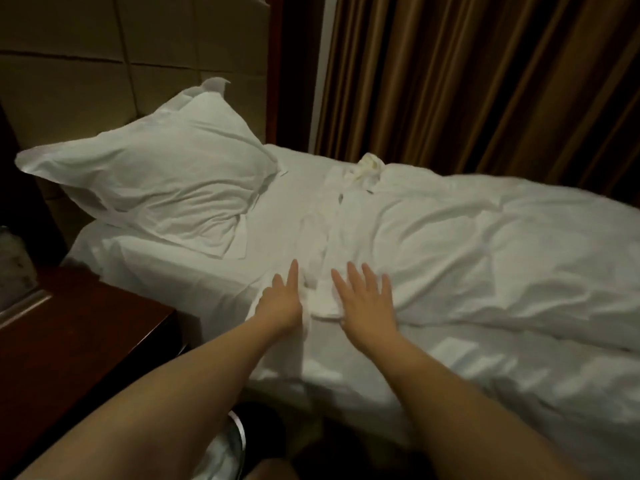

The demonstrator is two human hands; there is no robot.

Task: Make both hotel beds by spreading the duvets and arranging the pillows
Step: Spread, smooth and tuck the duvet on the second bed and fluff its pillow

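Duvet (485, 254) edge under L hand (282, 303) & R hand (367, 306), both flat, spread wide

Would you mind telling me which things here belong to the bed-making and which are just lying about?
Job in hand:
duvet
pillow
sheet
left hand and right hand, fingers straight, flat on the bedding at the duvet's edge

Just about:
nightstand
curtain
headboard
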